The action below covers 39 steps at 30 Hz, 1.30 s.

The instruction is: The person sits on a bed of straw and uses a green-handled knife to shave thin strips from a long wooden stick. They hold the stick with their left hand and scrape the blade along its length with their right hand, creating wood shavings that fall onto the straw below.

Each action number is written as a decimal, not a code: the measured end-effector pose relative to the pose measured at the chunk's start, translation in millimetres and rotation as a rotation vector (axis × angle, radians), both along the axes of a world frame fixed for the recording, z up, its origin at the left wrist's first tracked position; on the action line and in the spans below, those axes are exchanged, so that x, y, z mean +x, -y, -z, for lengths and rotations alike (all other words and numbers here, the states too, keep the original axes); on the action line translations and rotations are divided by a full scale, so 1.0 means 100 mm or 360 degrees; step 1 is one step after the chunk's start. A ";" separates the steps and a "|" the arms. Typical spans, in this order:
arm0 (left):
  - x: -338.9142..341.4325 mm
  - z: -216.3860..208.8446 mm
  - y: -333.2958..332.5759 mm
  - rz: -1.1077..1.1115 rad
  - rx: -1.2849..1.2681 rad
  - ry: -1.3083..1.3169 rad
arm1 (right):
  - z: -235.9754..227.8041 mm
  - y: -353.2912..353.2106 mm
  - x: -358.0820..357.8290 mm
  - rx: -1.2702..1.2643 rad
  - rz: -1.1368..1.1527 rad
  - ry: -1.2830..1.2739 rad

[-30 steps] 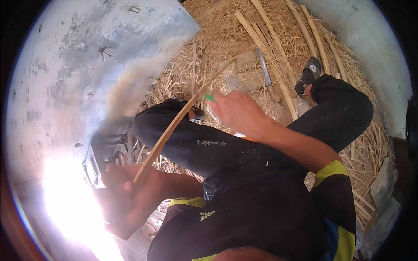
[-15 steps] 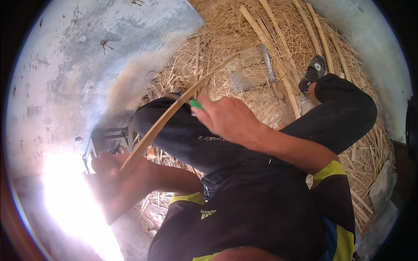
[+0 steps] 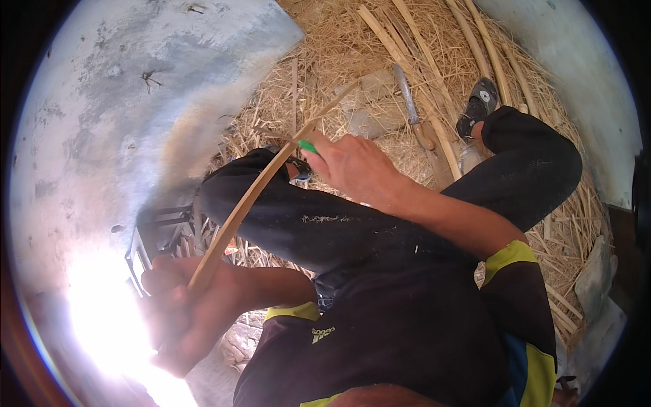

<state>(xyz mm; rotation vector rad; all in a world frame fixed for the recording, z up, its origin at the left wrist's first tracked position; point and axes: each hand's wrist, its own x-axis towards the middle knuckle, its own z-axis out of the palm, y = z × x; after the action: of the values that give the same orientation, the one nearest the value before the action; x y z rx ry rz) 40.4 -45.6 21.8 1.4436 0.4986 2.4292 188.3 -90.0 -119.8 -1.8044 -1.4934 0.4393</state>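
A long, pale bamboo strip (image 3: pixel 247 203) slants across my lap from lower left to the straw ahead. My left hand (image 3: pixel 196 298) is closed round its near end, beside the bright glare. In my right hand (image 3: pixel 356 169) is a green-handled knife (image 3: pixel 308 146), its handle mostly covered by the fingers. The thin dark blade appears to cross the strip toward its far part; its edge is too small to make out. On the ground beyond my right hand lies a larger knife (image 3: pixel 407 95) with a wooden handle.
Straw and shavings (image 3: pixel 325 47) litter the ground. Long bamboo strips (image 3: pixel 434 57) lie ahead, past a flat stone (image 3: pixel 373 122). A pale wall (image 3: pixel 135 122) rises on the left, with a dark frame (image 3: pixel 159 227) by it. My shoe (image 3: pixel 480 105) rests at the right.
The view has shifted slightly, so the ground appears further left and up. My left hand sits a little lower, and the knife has moved slightly along the strip. Both grips are the same.
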 end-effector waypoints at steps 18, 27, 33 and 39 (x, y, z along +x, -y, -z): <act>-0.04 -0.10 -0.24 -0.0113 -0.0199 -0.0076 | 1.26 -0.45 0.57 -0.0432 0.0358 0.0386; -0.05 -0.02 -0.12 -0.0030 -0.0202 0.0079 | 1.25 -0.35 0.81 -0.0805 0.0084 -0.1996; 0.02 -0.01 -0.06 -0.0125 -0.0179 0.0065 | -0.13 -0.04 -0.04 0.0268 -0.0197 -0.0530; 0.16 -0.11 -0.07 -0.0318 -0.0300 0.0238 | 0.03 0.04 -0.16 -0.0012 0.0057 -0.0092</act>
<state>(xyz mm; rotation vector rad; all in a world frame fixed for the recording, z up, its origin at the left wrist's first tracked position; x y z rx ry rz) 56.8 -38.8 32.5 1.1758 0.8471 2.5364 172.2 -93.5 -122.3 -1.8065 -1.4194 0.4756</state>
